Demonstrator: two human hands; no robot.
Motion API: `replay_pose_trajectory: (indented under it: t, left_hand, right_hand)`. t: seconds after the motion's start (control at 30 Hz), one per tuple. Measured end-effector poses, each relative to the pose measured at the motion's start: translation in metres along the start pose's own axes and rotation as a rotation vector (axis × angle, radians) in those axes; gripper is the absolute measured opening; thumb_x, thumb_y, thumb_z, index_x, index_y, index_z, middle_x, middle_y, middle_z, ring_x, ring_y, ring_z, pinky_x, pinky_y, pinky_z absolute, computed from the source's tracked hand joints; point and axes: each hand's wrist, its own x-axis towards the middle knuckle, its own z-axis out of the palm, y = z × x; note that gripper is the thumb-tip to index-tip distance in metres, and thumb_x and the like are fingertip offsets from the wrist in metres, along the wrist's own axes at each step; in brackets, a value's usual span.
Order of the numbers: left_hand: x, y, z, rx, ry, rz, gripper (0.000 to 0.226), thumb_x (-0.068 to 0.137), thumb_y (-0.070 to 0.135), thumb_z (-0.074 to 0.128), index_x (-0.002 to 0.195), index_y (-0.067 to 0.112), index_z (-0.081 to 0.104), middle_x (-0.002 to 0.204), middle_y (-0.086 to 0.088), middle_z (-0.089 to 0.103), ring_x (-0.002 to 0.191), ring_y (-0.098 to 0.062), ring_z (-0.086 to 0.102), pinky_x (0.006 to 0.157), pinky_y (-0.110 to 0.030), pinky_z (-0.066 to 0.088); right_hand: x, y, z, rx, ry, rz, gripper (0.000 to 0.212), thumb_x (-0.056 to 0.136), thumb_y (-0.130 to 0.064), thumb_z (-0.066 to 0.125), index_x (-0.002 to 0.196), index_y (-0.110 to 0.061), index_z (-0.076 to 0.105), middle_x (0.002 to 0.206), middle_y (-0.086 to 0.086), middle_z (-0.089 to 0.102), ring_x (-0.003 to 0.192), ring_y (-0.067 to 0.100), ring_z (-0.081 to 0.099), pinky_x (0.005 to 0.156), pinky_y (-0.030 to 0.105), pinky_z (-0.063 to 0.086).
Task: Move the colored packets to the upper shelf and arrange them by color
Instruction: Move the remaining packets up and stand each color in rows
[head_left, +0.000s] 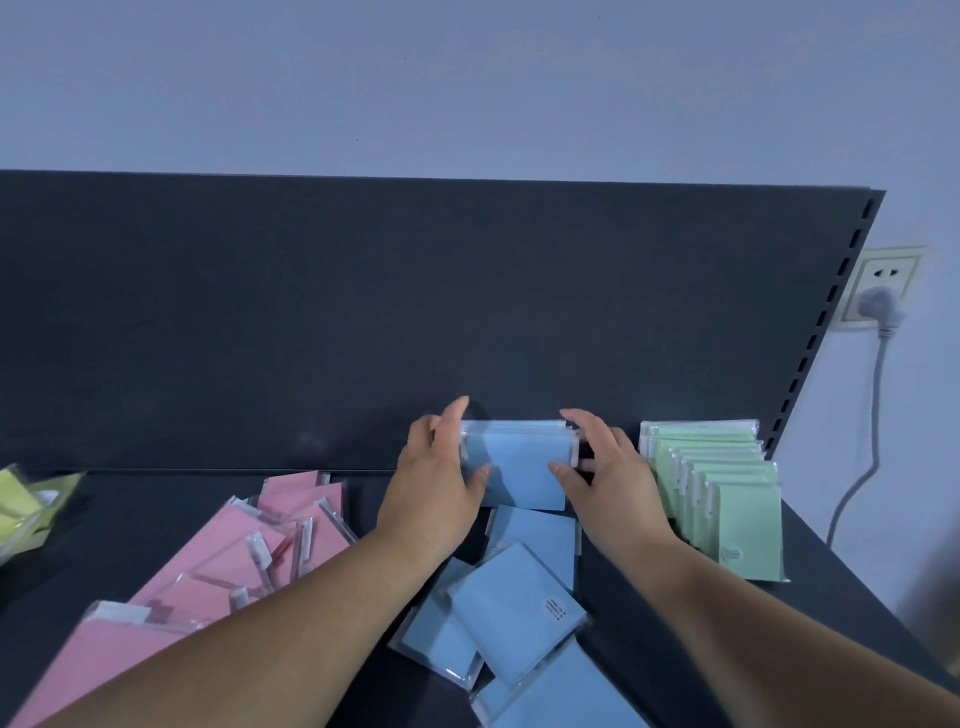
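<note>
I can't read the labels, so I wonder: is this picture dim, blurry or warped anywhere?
Head view: dim, bluish cast; the wide lens skews the back panel; glare glints on the pink packets; the yellow packets and lower right corner are smeared; the upright blue packets are fairly sharp.
</note>
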Motion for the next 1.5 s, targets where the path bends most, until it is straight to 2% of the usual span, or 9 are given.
replay_pose_trajectory:
  t: [0.1,0.3,0.5,0.63,0.77,0.97,1.1,1.2,1.5]
  left_hand:
    - [0.001,-0.004,0.001,0.045,-0.087,0.07,0.062,0.094,0.026,0.055,0.147,0.038,0.023,0.138,0.005,0.027,0.109,-0.014,0.051,0.088,-0.027,0.048]
    - [-0.002,-0.003,0.007,0.024,-0.203,-0.025,0.065,0.097,0.024,0.05,0.148,0.041,0.013,0.116,-0.001,0.04,0.085,-0.013,0.05,0.078,-0.023,0.042]
    - [-0.001,0.001,0.002,0.017,-0.27,-0.079,0.067,0.098,0.024,0.049,0.149,0.041,0.009,0.12,-0.002,0.042,0.088,-0.011,0.048,0.076,-0.023,0.037]
    - [-0.005,0.004,-0.007,-0.01,-0.226,-0.078,0.073,0.097,0.026,0.051,0.149,0.043,0.003,0.134,0.001,0.036,0.092,-0.007,0.045,0.079,-0.021,0.036]
    - [-0.014,0.006,-0.022,0.054,-0.175,-0.092,0.055,0.094,0.039,0.054,0.141,0.03,0.029,0.136,0.001,0.039,0.106,-0.015,0.052,0.083,-0.027,0.043]
    - [-0.032,0.013,-0.038,0.212,-0.347,-0.132,0.051,0.083,0.061,0.057,0.117,0.023,0.049,0.121,0.005,0.048,0.101,-0.011,0.052,0.084,-0.027,0.045]
    - [-0.039,0.018,-0.055,0.334,-0.704,-0.142,0.086,0.063,0.076,0.065,0.13,0.025,0.048,0.123,0.009,0.05,0.109,-0.011,0.051,0.095,-0.029,0.045]
    - [-0.043,0.017,-0.057,0.316,-0.778,-0.137,0.093,0.058,0.068,0.076,0.136,0.03,0.044,0.128,0.01,0.046,0.115,-0.012,0.048,0.098,-0.03,0.044]
    - [-0.044,0.013,-0.051,0.116,-0.686,-0.159,0.052,0.068,0.045,0.082,0.112,0.03,0.059,0.112,0.01,0.058,0.1,-0.011,0.058,0.087,-0.027,0.05]
  right_hand:
    - [0.0,0.001,0.003,-0.037,-0.012,-0.045,0.043,0.097,-0.021,0.057,0.136,-0.037,0.05,0.124,-0.012,0.048,0.085,0.004,0.059,0.07,0.004,0.038]
    - [0.005,0.0,0.002,-0.073,-0.132,0.033,0.042,0.101,-0.023,0.047,0.14,-0.04,0.042,0.066,-0.006,0.046,0.053,0.008,0.042,0.049,0.015,0.036]
    - [0.005,-0.003,0.0,-0.039,-0.18,0.079,0.043,0.101,-0.023,0.047,0.139,-0.043,0.041,0.073,0.002,0.053,0.054,0.014,0.045,0.053,0.023,0.045]
    - [-0.001,-0.004,-0.01,0.026,-0.169,0.126,0.051,0.099,-0.025,0.051,0.143,-0.043,0.032,0.109,-0.005,0.063,0.07,0.011,0.06,0.056,0.02,0.045]
    - [-0.011,-0.002,-0.025,-0.034,-0.069,0.169,0.039,0.093,-0.03,0.061,0.128,-0.026,0.045,0.101,-0.007,0.063,0.083,0.008,0.057,0.061,0.02,0.039]
    - [-0.034,-0.011,-0.03,-0.217,-0.402,0.218,0.051,0.084,-0.048,0.068,0.128,-0.025,0.056,0.107,-0.01,0.061,0.094,0.008,0.056,0.079,0.021,0.041]
    - [-0.036,-0.012,-0.029,-0.28,-0.481,0.214,0.065,0.077,-0.059,0.071,0.132,-0.029,0.055,0.126,-0.005,0.052,0.104,0.013,0.056,0.085,0.024,0.041]
    - [-0.035,-0.01,-0.029,-0.276,-0.493,0.232,0.058,0.073,-0.059,0.074,0.121,-0.028,0.061,0.12,-0.005,0.051,0.097,0.013,0.056,0.083,0.027,0.045]
    - [-0.044,-0.011,-0.035,0.296,-0.27,0.386,0.027,0.082,-0.021,0.077,0.101,-0.022,0.057,0.097,0.003,0.066,0.08,0.015,0.064,0.07,0.029,0.054]
